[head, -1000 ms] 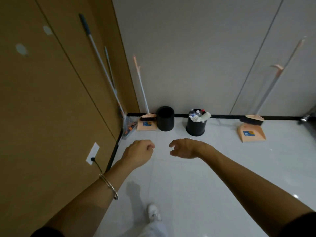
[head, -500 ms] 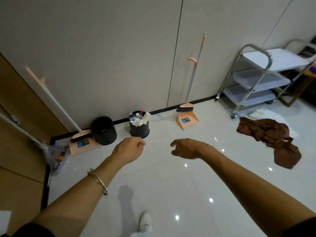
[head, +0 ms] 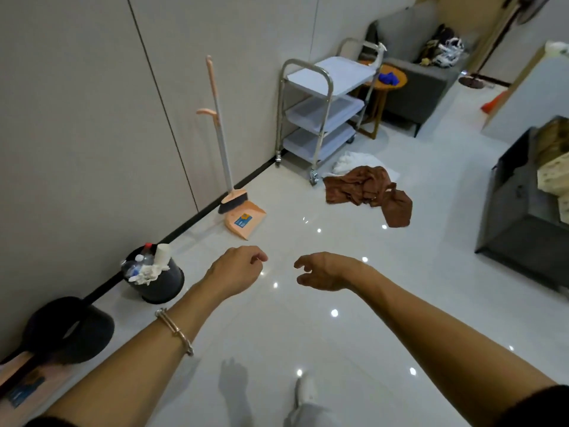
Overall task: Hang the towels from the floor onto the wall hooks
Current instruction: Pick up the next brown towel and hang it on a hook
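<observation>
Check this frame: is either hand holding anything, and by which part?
Nothing is held. The left hand is loosely curled and the right hand half open, both empty above the floor. The brown towel lies untouched ahead.

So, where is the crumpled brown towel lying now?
In the head view, the crumpled brown towel lies on the glossy white floor, upper right of centre, beside the steel three-shelf trolley and overlapping a white towel.

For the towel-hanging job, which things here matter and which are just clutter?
Job:
brown towel crumpled on the floor
white towel behind it, by the cart
left hand and right hand, both empty

Clutter:
steel cart
broom and dustpan
full bin
empty bin
armchair

No wall hooks in view.
</observation>
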`<action>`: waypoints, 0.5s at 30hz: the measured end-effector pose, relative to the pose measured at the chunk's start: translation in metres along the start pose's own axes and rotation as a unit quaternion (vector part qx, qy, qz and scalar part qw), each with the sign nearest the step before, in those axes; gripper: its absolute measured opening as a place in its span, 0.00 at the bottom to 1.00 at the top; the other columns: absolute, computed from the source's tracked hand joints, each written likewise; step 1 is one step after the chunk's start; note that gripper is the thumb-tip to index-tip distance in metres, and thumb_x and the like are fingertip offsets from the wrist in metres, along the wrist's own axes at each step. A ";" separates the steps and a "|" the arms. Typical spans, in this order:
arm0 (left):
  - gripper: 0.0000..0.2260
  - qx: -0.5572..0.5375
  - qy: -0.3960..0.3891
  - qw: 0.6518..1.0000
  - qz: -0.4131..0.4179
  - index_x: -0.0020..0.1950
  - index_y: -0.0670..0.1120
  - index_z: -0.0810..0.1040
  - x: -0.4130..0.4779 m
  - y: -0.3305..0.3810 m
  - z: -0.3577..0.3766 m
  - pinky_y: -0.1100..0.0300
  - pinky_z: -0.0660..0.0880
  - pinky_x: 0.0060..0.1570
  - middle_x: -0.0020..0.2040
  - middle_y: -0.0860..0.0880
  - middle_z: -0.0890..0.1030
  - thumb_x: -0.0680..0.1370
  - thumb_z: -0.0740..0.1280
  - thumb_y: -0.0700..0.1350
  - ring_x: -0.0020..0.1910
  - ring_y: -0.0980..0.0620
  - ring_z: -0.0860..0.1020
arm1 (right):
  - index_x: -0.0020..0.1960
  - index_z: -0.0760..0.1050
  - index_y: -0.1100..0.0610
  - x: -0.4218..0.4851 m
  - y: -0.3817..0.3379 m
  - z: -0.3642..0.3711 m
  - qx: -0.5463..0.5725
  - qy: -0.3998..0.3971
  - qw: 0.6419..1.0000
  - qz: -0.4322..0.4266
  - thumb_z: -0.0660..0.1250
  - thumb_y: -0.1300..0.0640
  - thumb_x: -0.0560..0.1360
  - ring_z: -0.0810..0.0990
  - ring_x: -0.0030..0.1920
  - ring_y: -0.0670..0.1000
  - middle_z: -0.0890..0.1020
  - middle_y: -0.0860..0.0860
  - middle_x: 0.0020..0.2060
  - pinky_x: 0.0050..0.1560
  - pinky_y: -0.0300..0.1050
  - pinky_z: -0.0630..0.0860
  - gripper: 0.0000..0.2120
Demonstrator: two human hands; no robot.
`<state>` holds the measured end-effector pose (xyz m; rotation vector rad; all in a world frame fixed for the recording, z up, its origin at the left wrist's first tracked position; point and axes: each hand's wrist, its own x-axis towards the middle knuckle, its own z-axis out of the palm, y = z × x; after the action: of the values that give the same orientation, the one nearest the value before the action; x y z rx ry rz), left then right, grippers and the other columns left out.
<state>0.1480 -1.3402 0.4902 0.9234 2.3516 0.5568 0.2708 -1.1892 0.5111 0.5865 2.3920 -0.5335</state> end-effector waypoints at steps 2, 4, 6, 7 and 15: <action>0.12 0.010 -0.021 0.999 0.021 0.61 0.54 0.75 0.018 0.020 0.005 0.59 0.74 0.54 0.60 0.53 0.78 0.80 0.58 0.46 0.55 0.53 0.75 | 0.74 0.61 0.51 0.002 0.022 -0.006 0.010 -0.006 1.000 0.023 0.58 0.47 0.80 0.69 0.69 0.54 0.69 0.52 0.71 0.69 0.49 0.66 0.24; 0.12 0.019 -0.036 0.998 0.039 0.61 0.53 0.75 0.036 0.039 0.009 0.59 0.74 0.54 0.60 0.53 0.78 0.80 0.58 0.46 0.55 0.53 0.75 | 0.75 0.60 0.51 0.005 0.040 -0.017 0.018 -0.005 0.999 0.036 0.58 0.47 0.80 0.67 0.70 0.54 0.67 0.52 0.72 0.69 0.49 0.65 0.25; 0.13 0.033 -0.041 0.997 0.055 0.62 0.53 0.75 0.053 0.063 0.011 0.60 0.74 0.53 0.60 0.52 0.78 0.80 0.58 0.46 0.55 0.53 0.75 | 0.75 0.60 0.51 0.012 0.058 -0.034 0.030 0.011 0.999 0.038 0.58 0.47 0.80 0.68 0.70 0.54 0.68 0.51 0.72 0.69 0.50 0.66 0.25; 0.13 0.038 -0.040 0.996 0.064 0.63 0.53 0.74 0.063 0.075 0.012 0.59 0.74 0.53 0.60 0.52 0.77 0.80 0.57 0.45 0.56 0.53 0.75 | 0.75 0.60 0.51 0.016 0.068 -0.045 0.033 0.022 0.999 0.033 0.59 0.47 0.80 0.68 0.70 0.54 0.68 0.52 0.72 0.68 0.50 0.66 0.25; 0.13 0.079 -0.003 0.992 0.095 0.60 0.55 0.76 0.162 0.169 -0.002 0.54 0.78 0.52 0.56 0.54 0.80 0.79 0.58 0.47 0.50 0.54 0.78 | 0.75 0.60 0.51 0.050 0.153 -0.142 0.031 0.092 0.995 0.008 0.59 0.47 0.80 0.67 0.70 0.55 0.67 0.53 0.72 0.68 0.52 0.66 0.25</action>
<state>0.1291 -1.1102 0.5302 1.2284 2.3417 0.4450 0.2493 -0.9784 0.5474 0.7084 2.5490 -0.5699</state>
